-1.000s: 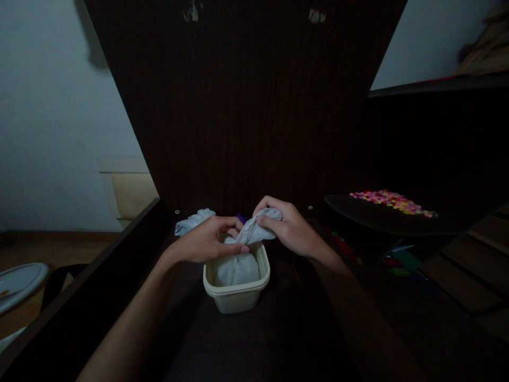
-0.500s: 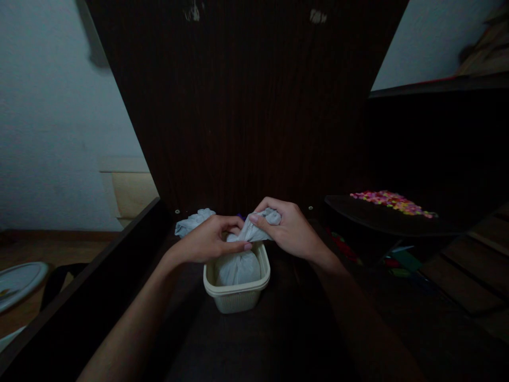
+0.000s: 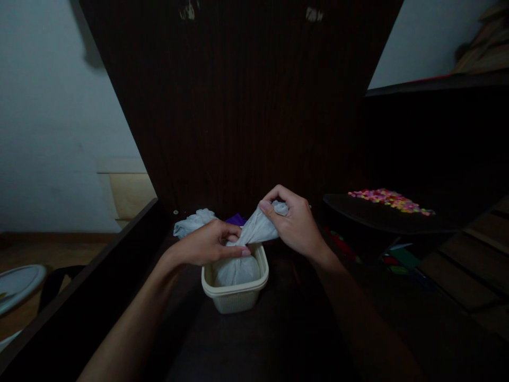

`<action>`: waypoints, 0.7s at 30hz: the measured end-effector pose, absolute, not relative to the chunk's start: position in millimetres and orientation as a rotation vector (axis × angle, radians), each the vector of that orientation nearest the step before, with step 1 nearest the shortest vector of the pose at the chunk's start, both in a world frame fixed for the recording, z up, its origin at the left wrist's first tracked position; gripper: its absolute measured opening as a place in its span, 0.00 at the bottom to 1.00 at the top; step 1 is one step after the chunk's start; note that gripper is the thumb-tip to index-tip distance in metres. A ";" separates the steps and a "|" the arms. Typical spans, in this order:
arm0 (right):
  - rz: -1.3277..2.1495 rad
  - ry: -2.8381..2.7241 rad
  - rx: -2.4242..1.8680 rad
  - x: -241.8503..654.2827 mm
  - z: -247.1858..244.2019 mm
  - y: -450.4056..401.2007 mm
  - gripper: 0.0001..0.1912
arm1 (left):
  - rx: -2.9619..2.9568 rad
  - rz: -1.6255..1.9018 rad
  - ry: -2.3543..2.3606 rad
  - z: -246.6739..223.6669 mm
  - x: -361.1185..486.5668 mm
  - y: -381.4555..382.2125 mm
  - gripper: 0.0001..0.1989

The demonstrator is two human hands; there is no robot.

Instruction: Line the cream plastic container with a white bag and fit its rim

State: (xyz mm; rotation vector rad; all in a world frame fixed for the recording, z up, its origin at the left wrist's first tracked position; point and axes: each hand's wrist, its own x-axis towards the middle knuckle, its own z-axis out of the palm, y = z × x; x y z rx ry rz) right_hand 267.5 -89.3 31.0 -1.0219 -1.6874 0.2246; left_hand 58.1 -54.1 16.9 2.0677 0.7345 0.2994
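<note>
A cream plastic tub [image 3: 235, 302] stands on the dark surface in front of me. Inside it sits the rounded, filled part of a white plastic bag [image 3: 238, 271]. My left hand [image 3: 209, 243] pinches the bag's twisted neck just above the tub, thumb and fingers closed round it. With its fingers wrapped round the bag's loose upper end, my right hand [image 3: 296, 225] pulls it up and to the right. What the bag contains is hidden. Behind my left hand lies another crumpled white plastic bag [image 3: 194, 222], and a purple item [image 3: 236, 219] shows beside it.
A tall dark wooden panel [image 3: 238, 106] rises behind the tub. On the right, a dark shelf [image 3: 358, 217] carries a heap of small pink and yellow pieces [image 3: 389, 200]. A low wooden side rail [image 3: 99, 270] runs along the left.
My right hand has moved up and slightly right, drawing out more of the bag's twisted end. My left hand still pinches the neck. More of the purple item shows.
</note>
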 end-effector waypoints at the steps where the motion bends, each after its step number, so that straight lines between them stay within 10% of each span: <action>1: 0.226 -1.678 -1.023 267.4 30.7 -89.2 0.06 | 2.075 0.298 0.728 17.9 58.0 -54.8 0.15; 21: 0.235 -1.964 -0.991 265.1 36.8 -104.1 0.12 | 2.437 0.748 0.951 18.8 67.4 -60.3 0.09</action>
